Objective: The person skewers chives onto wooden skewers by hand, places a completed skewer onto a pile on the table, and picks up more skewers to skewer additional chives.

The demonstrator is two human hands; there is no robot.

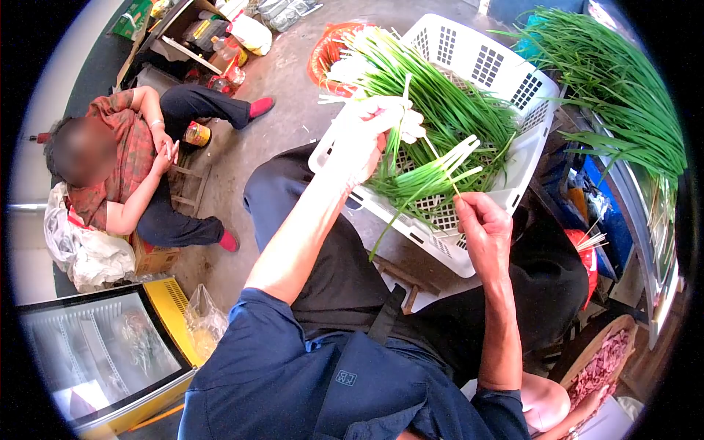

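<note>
In the head view a white plastic basket (539,92) stands in front of my knees, with long green garlic chives (440,110) lying in it. Over its near left side, my left hand (385,128) is closed around a few chive stalks, whose pale ends poke up above the fingers. My right hand (484,224), at the near rim, pinches the end of a thin, pale-brown straw-like strand (442,165). That strand runs taut up to the left hand. Between the hands lies a small bunch of chives (433,176), white ends pointing right. Glare blurs the left fingers.
More chives (609,95) are heaped on a surface at the right. An orange-red plastic bag (323,62) sits behind the basket. At left another person (110,161) sits with hands together. A glass-topped cooler (110,352) is lower left; a container of reddish pieces (601,359) is lower right.
</note>
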